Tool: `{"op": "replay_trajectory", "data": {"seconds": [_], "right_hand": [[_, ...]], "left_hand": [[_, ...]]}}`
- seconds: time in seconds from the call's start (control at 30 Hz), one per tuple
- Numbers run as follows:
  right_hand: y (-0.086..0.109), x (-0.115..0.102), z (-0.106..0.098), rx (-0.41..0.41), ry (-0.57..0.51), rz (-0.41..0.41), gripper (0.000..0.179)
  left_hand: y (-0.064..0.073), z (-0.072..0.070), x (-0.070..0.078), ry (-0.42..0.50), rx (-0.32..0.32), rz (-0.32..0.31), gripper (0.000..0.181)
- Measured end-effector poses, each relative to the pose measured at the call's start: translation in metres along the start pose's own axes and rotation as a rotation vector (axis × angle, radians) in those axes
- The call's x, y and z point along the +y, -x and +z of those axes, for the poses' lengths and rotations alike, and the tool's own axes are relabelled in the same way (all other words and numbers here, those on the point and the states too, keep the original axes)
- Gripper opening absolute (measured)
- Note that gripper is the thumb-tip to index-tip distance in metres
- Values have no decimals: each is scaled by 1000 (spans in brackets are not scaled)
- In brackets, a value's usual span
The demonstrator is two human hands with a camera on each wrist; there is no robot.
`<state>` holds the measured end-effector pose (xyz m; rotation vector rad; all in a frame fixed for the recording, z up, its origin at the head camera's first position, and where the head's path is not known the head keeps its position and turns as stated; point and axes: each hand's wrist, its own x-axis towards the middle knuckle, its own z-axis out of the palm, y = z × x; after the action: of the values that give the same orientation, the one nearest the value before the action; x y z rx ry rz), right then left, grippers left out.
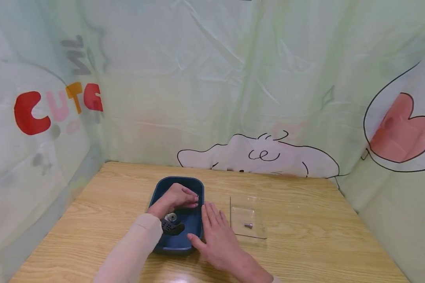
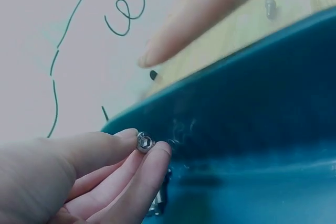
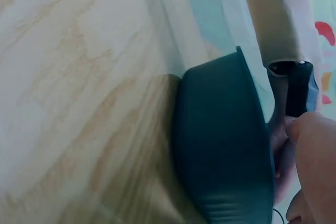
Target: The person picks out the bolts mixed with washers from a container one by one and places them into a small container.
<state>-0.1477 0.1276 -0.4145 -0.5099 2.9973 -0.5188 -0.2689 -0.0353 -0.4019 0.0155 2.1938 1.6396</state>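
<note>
in the left hand (image 1: pixel 178 196), pinching a socket-head screw (image 2: pixel 145 142) between thumb and fingertips, inside the blue bin (image 1: pixel 192 224); with the right hand (image 1: pixel 219 237), straight-fingered, resting against the bin's right side, near a clear tray (image 1: pixel 238 224) bearing a second screw (image 1: pixel 248 225) on the wooden table (image 1: pixel 315 220).

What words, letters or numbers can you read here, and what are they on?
"CUT" plus a red last letter, E or G: colourful letters on the left-hand sheet.
Grey marks above, on the same sheet: maybe letters, but too blurry to read.
I can make out no writing on the blue tub or clear tray.
</note>
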Motion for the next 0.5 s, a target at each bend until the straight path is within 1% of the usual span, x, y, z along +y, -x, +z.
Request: {"op": "replay_trajectory", "data": {"seconds": [0.1,0.2,0.33,0.5], "right_hand": [[2,3,-6,28,3,15,90],[5,8,-12,80,9,19,88],[9,19,-17,143,44,27,86],[15,34,-23,193,61,62,86]], "left_hand": [[1,-1,3,2,-7,17,21],[2,-2,5,-7,-5,32,21],[5,-3,8,-3,1,48,21],[6,-4,11,26,-11,69,21]]}}
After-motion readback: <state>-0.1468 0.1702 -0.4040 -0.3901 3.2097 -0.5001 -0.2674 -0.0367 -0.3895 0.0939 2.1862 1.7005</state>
